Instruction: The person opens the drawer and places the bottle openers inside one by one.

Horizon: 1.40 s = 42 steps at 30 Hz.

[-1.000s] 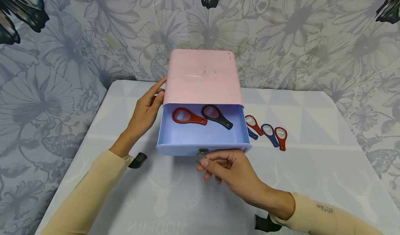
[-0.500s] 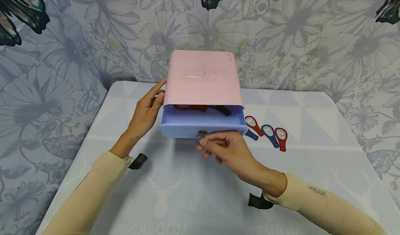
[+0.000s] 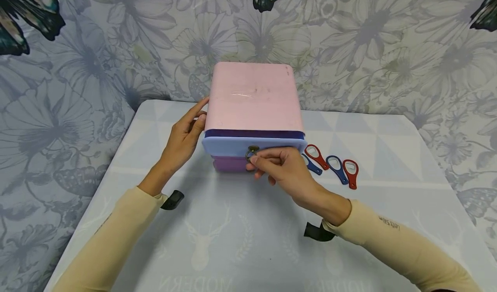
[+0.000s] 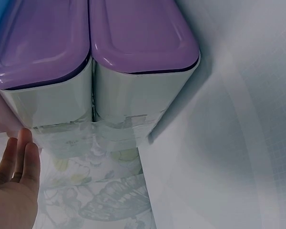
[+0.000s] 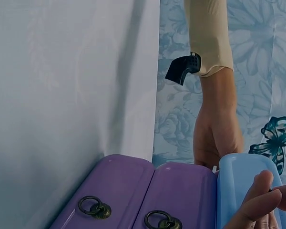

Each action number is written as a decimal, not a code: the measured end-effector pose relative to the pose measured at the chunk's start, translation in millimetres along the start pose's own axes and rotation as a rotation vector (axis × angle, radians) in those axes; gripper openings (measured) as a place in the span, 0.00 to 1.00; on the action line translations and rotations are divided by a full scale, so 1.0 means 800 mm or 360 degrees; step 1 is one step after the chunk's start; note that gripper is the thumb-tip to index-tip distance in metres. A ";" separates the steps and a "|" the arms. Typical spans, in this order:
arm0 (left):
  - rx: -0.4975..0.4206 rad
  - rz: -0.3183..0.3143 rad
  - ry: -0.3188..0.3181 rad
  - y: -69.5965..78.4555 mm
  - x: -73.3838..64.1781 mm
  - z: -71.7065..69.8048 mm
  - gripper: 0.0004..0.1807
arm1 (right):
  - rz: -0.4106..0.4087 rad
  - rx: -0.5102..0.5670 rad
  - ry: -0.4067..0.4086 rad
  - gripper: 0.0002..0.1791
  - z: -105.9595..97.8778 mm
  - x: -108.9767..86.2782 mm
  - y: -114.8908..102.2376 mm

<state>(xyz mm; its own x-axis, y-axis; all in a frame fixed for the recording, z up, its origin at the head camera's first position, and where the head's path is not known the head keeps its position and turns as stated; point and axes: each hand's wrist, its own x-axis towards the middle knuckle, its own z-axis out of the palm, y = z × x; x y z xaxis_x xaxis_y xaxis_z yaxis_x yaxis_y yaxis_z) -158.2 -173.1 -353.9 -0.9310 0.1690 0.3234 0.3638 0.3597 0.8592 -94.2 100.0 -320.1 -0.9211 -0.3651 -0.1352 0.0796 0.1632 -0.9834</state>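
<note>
Pink cabinet (image 3: 252, 95), standing on the far part of the table (image 3: 388, 162). Blue drawer (image 3: 225, 146), topmost, protruding slightly toward the near side; two purple drawers (image 3: 229, 164) sitting below. Ring (image 3: 246, 155) on the blue front: right hand (image 3: 290, 171) pinching it, thumb against fingers. Left hand (image 3: 182, 136) touching cabinet's left side, fingers extending, grasping nothing. Two red magnifiers (image 3: 352, 180), two blue magnifiers (image 3: 342, 176), lying right.

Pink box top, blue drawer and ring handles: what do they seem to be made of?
Pink box top: probably plastic, satin, slightly marked, with rounded moulded edges. Blue drawer: likely smooth plastic with a soft sheen and moulded rim. Ring handles: apparently metal, perhaps aged brass, dark with dull golden bases.
</note>
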 end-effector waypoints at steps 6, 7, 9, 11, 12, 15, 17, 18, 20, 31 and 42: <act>0.0027 0.0005 0.0014 -0.001 0.002 0.000 0.26 | -0.0024 0.0020 0.0006 0.12 -0.002 0.006 -0.004; 0.0029 0.0003 0.0015 -0.001 0.002 0.000 0.26 | -0.0026 0.0026 0.0007 0.12 -0.002 0.007 -0.005; 0.0024 -0.0005 0.0016 -0.001 0.002 0.000 0.26 | -0.0027 0.0034 0.0010 0.13 -0.002 0.009 -0.005; 0.0025 -0.0008 0.0014 -0.001 0.002 0.001 0.26 | -0.0024 0.0039 0.0021 0.13 -0.003 0.011 -0.004; 0.0026 -0.0011 0.0015 -0.001 0.002 0.001 0.26 | -0.0022 0.0038 0.0026 0.13 -0.003 0.012 -0.003; 0.0025 -0.0004 0.0019 -0.001 0.001 0.001 0.26 | -0.0022 0.0027 0.0047 0.13 -0.004 0.016 -0.003; 0.0030 0.0004 0.0025 -0.001 0.000 0.001 0.26 | -0.0022 0.0018 0.0056 0.13 -0.005 0.019 -0.002; 0.0032 0.0009 0.0025 -0.002 0.000 0.002 0.26 | -0.0019 0.0016 0.0067 0.13 -0.006 0.020 -0.002; 0.0030 0.0012 0.0024 -0.002 0.000 0.002 0.26 | -0.0011 0.0014 0.0085 0.13 -0.006 0.023 -0.002; -0.0020 0.0013 -0.0004 0.001 0.001 0.001 0.25 | -0.0018 0.0011 0.0121 0.13 -0.009 0.029 0.001; -0.0096 -0.0034 -0.0056 0.000 -0.004 -0.002 0.27 | 0.0010 0.0016 0.0120 0.13 -0.007 0.025 0.017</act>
<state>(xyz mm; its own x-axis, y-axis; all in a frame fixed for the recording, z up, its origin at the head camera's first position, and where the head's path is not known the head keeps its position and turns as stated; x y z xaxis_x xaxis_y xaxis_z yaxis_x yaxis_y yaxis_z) -155.4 -175.1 -354.3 -0.9367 0.1943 0.2914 0.3403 0.3080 0.8884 -114.0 100.2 -335.5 -0.9466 -0.2941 -0.1322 0.0890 0.1560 -0.9837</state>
